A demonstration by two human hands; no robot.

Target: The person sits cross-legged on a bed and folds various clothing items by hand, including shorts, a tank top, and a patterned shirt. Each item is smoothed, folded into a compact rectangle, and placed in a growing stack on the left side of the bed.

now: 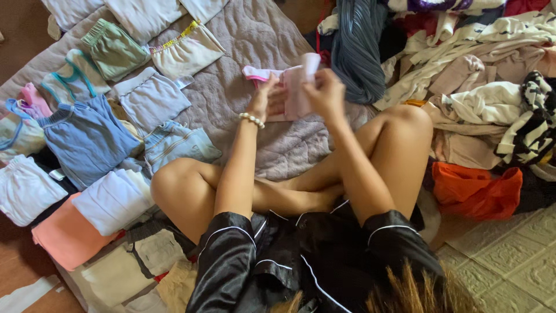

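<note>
I sit cross-legged on a grey quilted blanket [249, 35]. Both hands hold a small pale pink garment [298, 87] up in front of my knees. My left hand [265, 101], with a white bead bracelet on the wrist, grips its left side. My right hand [327, 93] pinches its upper right edge. The garment is partly folded and hides some of my fingers.
Folded clothes lie in rows to my left: a blue piece [87, 139], a green one [113, 49], a cream one [188, 52], a white one [23, 188], an orange one [66, 235]. A loose heap of clothes [480, 75] and an orange cloth [475, 191] lie at right.
</note>
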